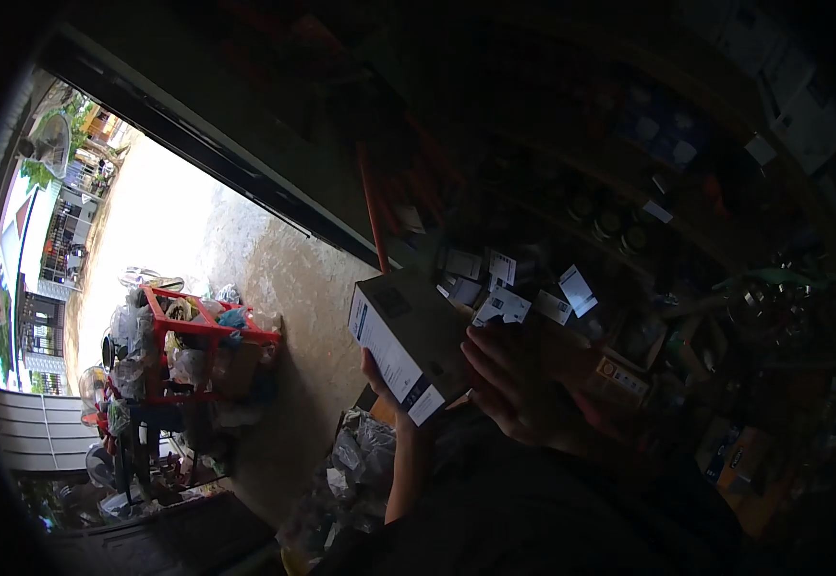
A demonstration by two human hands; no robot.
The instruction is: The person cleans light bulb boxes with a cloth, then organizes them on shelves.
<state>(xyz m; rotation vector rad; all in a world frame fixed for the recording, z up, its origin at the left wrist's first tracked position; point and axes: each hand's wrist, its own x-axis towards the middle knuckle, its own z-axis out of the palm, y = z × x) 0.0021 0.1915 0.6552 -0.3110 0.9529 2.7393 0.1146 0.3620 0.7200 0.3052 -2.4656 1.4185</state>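
Observation:
A cardboard box [394, 350] with a white and blue printed side is tilted in front of me. My left hand [387, 392] is closed around its lower left side, the thumb resting near the printed face. Over the box's right edge lies my right hand [514, 384], its fingers stretched out and close together against the dark face. Behind the hands, several small white-labelled boxes [502, 305] are grouped in the shade.
To the left stands a red rack [211, 326] piled with bags and loose goods. A clear plastic bag [365, 446] is below the left hand. Cardboard boxes [619, 382] sit at the right, near dim shelves. The bright doorway opens onto a concrete floor [274, 250].

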